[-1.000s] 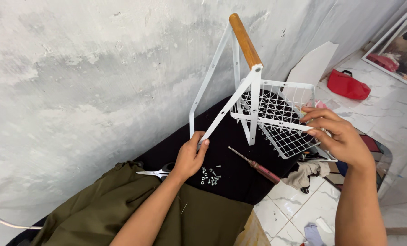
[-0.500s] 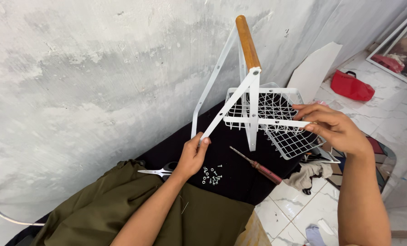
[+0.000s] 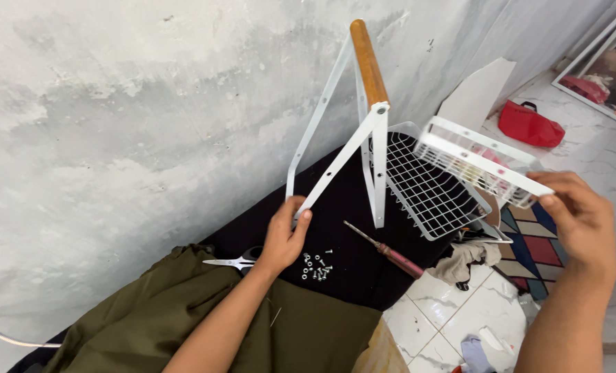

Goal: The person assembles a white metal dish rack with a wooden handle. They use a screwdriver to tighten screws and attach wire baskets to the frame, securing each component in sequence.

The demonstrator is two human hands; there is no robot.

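My left hand (image 3: 285, 236) grips the lower end of a leg of a white metal frame (image 3: 335, 160), which stands upright on a black cloth (image 3: 349, 266) and has a wooden handle bar (image 3: 368, 62) across its top. My right hand (image 3: 581, 217) holds a small white wire basket (image 3: 479, 161) by its near corner, lifted in the air to the right of the frame. A larger white wire basket (image 3: 425, 190) lies behind the frame, tilted. Small silver screws (image 3: 316, 264) lie just right of my left hand.
A screwdriver with a reddish handle (image 3: 389, 251) and scissors (image 3: 233, 261) lie on the black cloth. Olive fabric (image 3: 170, 318) covers my lap. A grey concrete wall rises behind. A red bag (image 3: 529, 124), white cardboard (image 3: 475, 97), a crumpled rag (image 3: 468, 257) and a patterned mat are on the tiled floor.
My right hand has lifted the small wire basket away from the frame toward the right. My left hand stays on the frame's leg.
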